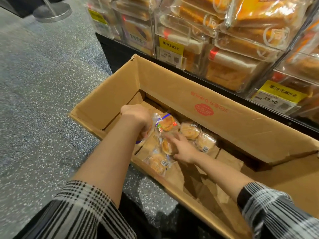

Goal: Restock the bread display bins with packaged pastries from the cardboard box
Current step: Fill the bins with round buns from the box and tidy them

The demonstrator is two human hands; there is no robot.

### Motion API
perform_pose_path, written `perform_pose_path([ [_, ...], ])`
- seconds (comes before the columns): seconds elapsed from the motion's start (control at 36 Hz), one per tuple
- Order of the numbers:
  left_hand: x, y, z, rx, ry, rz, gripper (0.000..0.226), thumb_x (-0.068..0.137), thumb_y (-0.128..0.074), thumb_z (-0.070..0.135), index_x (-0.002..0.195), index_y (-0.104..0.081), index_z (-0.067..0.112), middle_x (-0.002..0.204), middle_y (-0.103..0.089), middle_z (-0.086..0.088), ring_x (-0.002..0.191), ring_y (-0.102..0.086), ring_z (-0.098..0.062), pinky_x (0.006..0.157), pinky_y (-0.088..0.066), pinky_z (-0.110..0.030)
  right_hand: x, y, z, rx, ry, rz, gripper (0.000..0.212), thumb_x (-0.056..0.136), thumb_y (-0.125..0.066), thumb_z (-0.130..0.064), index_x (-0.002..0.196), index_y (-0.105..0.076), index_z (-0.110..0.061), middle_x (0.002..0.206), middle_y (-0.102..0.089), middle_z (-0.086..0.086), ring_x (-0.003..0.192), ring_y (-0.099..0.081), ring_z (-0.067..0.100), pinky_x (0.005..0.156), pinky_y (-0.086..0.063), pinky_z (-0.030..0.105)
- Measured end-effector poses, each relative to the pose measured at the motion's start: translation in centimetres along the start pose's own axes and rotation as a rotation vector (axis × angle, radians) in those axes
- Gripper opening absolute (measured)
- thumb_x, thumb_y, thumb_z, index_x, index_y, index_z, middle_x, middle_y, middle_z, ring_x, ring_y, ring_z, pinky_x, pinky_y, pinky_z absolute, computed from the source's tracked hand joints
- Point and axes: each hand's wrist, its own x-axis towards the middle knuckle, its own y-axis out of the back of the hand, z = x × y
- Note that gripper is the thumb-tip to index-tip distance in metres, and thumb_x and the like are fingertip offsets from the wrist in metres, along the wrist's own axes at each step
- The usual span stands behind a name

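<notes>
Mid-frame, deep in the open brown cardboard box [172, 94] — left hand [138, 118] gripping clear-wrapped golden pastry packs [165, 123], right hand [183, 149] pinching another. Probably light, squashy, slippery film — best grabbed by the crimped edges.

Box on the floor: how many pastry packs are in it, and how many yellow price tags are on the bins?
Pastry packs in the box: about 5, first at
Yellow price tags: 3, first at
Total: about 8

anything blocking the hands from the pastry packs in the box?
Nothing visible. The cardboard box is open; left hand already grips a pastry pack, right hand lies on the loose packs.
</notes>
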Motion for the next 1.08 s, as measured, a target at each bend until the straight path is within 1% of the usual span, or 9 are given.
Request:
perform_pose_path([
  [0.14, 0.1, -0.1, -0.1, -0.006, 0.004, 0.000, 0.026, 0.082, -0.074, 0.032, 0.072, -0.053, 0.021, 0.080, -0.054, 0.005, 0.083, -0.054, -0.018, 0.066, -0.038, -0.027, 0.7, -2.4, 0.9, -0.119, 0.046, 0.031, 0.096, 0.077, -0.072, -0.005, 0.150, -0.017, -0.036, 0.160, 0.014, 0.002, 0.148, 0.006, 0.029, 0.109, -0.039, 0.039],
  [0.28, -0.2, -0.3, -0.3, -0.003, -0.002, 0.015, 0.025, 0.082, -0.074, 0.031, 0.074, -0.053, 0.019, 0.092, -0.060, 0.003, 0.088, -0.055, -0.020, 0.073, -0.037, -0.030, -0.6, -3.0, 1.0, -0.154, -0.005, 0.110, 0.082, 0.076, -0.074, -0.014, 0.145, -0.030, -0.026, 0.160, -0.004, 0.007, 0.148, -0.002, 0.030, 0.117, -0.024, 0.050],
  [0.39, -0.4, -0.3, 0.0, -0.040, -0.013, 0.020, 0.026, 0.082, -0.072, 0.030, 0.071, -0.053, 0.016, 0.087, -0.060, 0.000, 0.088, -0.057, -0.020, 0.073, -0.038, -0.030, -1.6, -1.5, 2.1, -0.016, 0.028, 0.025, 0.067, 0.076, -0.073, -0.024, 0.134, -0.041, -0.030, 0.146, -0.034, 0.004, 0.135, -0.033, 0.028, 0.108, -0.037, 0.040],
  [0.44, -0.6, -0.1, 0.4, -0.061, -0.011, 0.045, 0.033, 0.080, -0.075, 0.032, 0.065, -0.049, 0.016, 0.077, -0.056, 0.001, 0.081, -0.055, -0.019, 0.065, -0.036, -0.027, -2.7, 0.8, 2.2, 0.205, -0.016, -0.063, 0.064, 0.078, -0.070, -0.020, 0.136, -0.043, -0.029, 0.138, -0.045, 0.004, 0.117, -0.050, 0.022, 0.094, -0.045, 0.029],
  [0.56, -1.3, 0.6, 1.8, -0.093, -0.027, 0.127, 0.032, 0.081, -0.073, 0.032, 0.066, -0.049, 0.017, 0.073, -0.052, 0.003, 0.081, -0.052, -0.019, 0.065, -0.035, -0.029, -6.5, 5.5, 1.9, 0.853, -0.177, -0.094, 0.069, 0.074, -0.059, -0.026, 0.139, -0.041, -0.016, 0.124, -0.056, 0.027, 0.106, -0.058, 0.044, 0.090, -0.048, 0.054],
  [0.67, -2.2, 1.5, 3.8, -0.202, -0.087, 0.190, 0.032, 0.080, -0.074, 0.041, 0.084, -0.053, 0.017, 0.083, -0.055, 0.001, 0.086, -0.052, -0.020, 0.066, -0.036, -0.030, -11.1, 8.9, 3.0, 1.432, -0.245, -0.041, 0.049, 0.068, -0.065, -0.020, 0.116, -0.059, -0.009, 0.099, -0.068, 0.012, 0.084, -0.063, 0.026, 0.075, -0.049, 0.035],
  [0.78, -3.4, 2.1, 6.4, -0.267, -0.167, 0.306, 0.055, 0.073, -0.076, 0.051, 0.108, -0.050, 0.017, 0.101, -0.056, -0.002, 0.101, -0.056, -0.026, 0.072, -0.039, -0.032, -15.5, 10.7, 3.8, 1.818, -0.157, -0.038, 0.066, 0.046, -0.088, -0.024, 0.106, -0.066, -0.008, 0.095, -0.067, 0.015, 0.069, -0.067, 0.024, 0.050, -0.053, 0.028],
  [0.97, -6.1, 1.8, 11.3, -0.502, -0.446, 0.304, 0.060, 0.068, -0.079, 0.053, 0.112, -0.055, 0.021, 0.103, -0.059, 0.004, 0.090, -0.050, -0.013, 0.076, -0.042, -0.028, -21.4, 12.8, 5.6, 1.764, -0.053, 0.151, 0.079, 0.035, -0.098, -0.027, 0.105, -0.064, -0.012, 0.102, -0.070, 0.010, 0.088, -0.069, 0.021, 0.062, -0.057, 0.029],
  [1.08, -8.1, 2.0, 13.2, -0.639, -0.654, 0.198, 0.051, 0.067, -0.082, 0.043, 0.108, -0.060, 0.022, 0.096, -0.063, 0.012, 0.086, -0.057, -0.006, 0.068, -0.039, -0.016, -25.1, 13.9, 6.1, 1.561, -0.081, 0.313, 0.034, 0.064, -0.080, -0.029, 0.094, -0.068, -0.017, 0.083, -0.070, 0.000, 0.071, -0.063, 0.010, 0.058, -0.048, 0.020],
])
